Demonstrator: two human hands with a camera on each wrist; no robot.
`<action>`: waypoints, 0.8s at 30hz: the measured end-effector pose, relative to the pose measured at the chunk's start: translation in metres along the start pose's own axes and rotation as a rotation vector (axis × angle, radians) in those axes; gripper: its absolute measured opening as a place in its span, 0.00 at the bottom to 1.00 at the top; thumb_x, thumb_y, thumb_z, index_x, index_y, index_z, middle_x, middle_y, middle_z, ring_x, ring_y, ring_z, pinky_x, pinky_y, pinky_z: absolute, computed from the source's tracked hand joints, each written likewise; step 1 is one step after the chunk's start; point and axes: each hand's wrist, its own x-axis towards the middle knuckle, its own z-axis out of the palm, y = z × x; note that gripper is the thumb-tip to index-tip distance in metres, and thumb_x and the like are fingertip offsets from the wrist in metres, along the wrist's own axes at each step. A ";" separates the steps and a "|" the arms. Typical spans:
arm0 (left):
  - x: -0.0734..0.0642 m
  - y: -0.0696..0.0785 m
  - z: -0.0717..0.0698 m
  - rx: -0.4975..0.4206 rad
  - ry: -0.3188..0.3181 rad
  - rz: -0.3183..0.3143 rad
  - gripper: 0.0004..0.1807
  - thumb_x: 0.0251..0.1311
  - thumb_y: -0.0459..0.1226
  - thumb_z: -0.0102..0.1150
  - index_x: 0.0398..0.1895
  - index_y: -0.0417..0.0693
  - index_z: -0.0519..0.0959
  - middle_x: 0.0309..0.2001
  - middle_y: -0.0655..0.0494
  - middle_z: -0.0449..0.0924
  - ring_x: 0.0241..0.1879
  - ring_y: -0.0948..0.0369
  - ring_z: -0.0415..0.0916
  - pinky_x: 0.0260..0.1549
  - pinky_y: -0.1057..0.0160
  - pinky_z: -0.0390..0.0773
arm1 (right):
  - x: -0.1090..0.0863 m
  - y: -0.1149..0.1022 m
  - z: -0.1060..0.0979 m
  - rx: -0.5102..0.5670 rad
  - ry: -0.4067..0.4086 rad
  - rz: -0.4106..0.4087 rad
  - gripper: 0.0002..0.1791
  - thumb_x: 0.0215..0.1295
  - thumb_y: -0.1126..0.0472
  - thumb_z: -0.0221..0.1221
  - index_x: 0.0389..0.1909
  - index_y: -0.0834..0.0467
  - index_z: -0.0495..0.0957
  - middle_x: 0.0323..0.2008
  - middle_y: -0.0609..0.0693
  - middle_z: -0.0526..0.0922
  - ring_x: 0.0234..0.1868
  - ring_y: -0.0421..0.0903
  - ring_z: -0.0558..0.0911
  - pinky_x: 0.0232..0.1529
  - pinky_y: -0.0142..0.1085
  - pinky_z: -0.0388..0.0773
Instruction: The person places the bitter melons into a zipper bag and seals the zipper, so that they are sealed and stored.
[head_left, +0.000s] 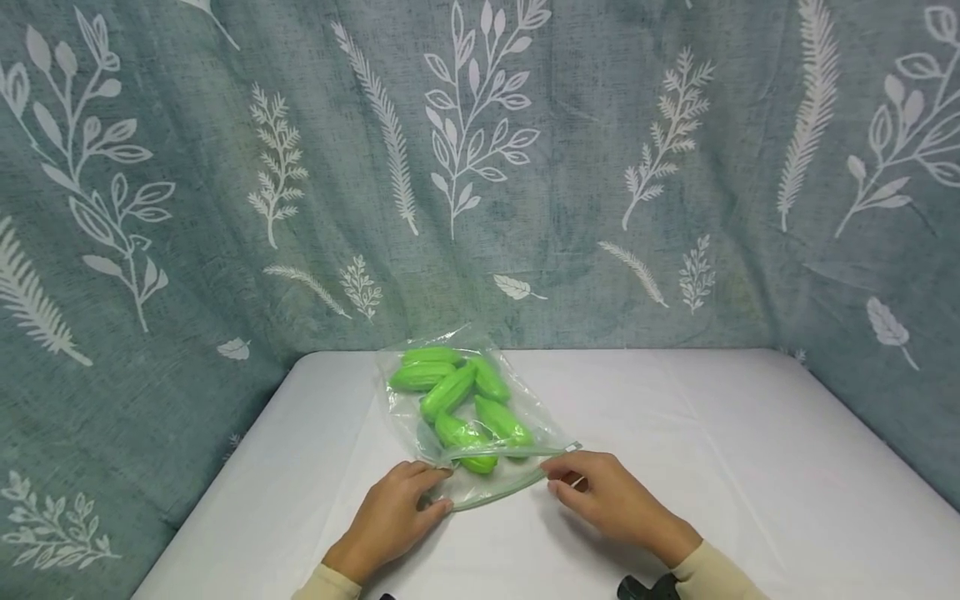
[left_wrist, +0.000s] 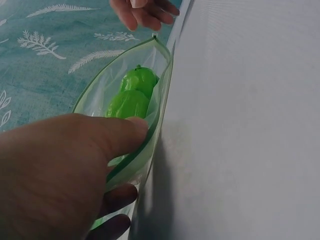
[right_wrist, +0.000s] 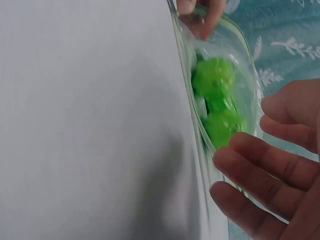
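A clear zip bag [head_left: 536,410] lies on the table with its mouth spread toward me. Inside it are several bright green, ridged, elongated fruit-like pieces [head_left: 448,392], one of them close to the opening. At the mouth's left end, my left hand [head_left: 393,517] pinches the rim; the left wrist view has the thumb [left_wrist: 127,137] over the green-edged strip and fingers on the outer side. By the right end is my right hand [head_left: 618,500]. Its fingers [right_wrist: 265,172] are loosely bent and apart at the bag's edge; whether they touch it is hard to tell.
A white-covered table [head_left: 697,417] carries the bag near its middle. Behind and along the sides hangs a teal curtain [head_left: 570,167] with white leaf prints. A black object [head_left: 648,587] shows by the right wrist.
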 end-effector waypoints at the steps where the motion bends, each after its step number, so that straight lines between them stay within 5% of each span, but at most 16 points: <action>1: 0.000 0.000 -0.001 0.001 -0.002 0.000 0.20 0.55 0.44 0.73 0.51 0.53 0.86 0.47 0.63 0.84 0.43 0.63 0.77 0.38 0.60 0.78 | 0.000 0.002 -0.002 -0.009 0.007 -0.002 0.12 0.71 0.61 0.61 0.51 0.59 0.83 0.44 0.48 0.86 0.41 0.38 0.83 0.39 0.34 0.81; 9: 0.000 0.000 -0.005 0.008 -0.013 -0.012 0.20 0.55 0.44 0.73 0.52 0.53 0.86 0.48 0.63 0.83 0.43 0.64 0.76 0.38 0.60 0.78 | 0.001 0.016 -0.016 -0.066 0.078 0.064 0.12 0.69 0.61 0.63 0.51 0.60 0.84 0.43 0.48 0.86 0.41 0.39 0.83 0.39 0.34 0.81; 17: 0.002 -0.001 -0.007 0.064 -0.021 0.037 0.20 0.55 0.46 0.73 0.52 0.53 0.86 0.48 0.62 0.83 0.44 0.62 0.78 0.41 0.57 0.80 | 0.003 0.034 -0.028 -0.081 0.164 0.187 0.13 0.67 0.61 0.64 0.51 0.56 0.84 0.38 0.42 0.86 0.37 0.40 0.83 0.38 0.35 0.80; 24: 0.000 -0.002 -0.007 0.088 -0.016 0.066 0.20 0.55 0.46 0.73 0.51 0.53 0.86 0.46 0.61 0.84 0.42 0.61 0.79 0.40 0.57 0.80 | 0.007 0.044 -0.027 -0.120 0.185 0.209 0.13 0.66 0.63 0.65 0.51 0.58 0.84 0.38 0.43 0.86 0.39 0.42 0.83 0.41 0.40 0.79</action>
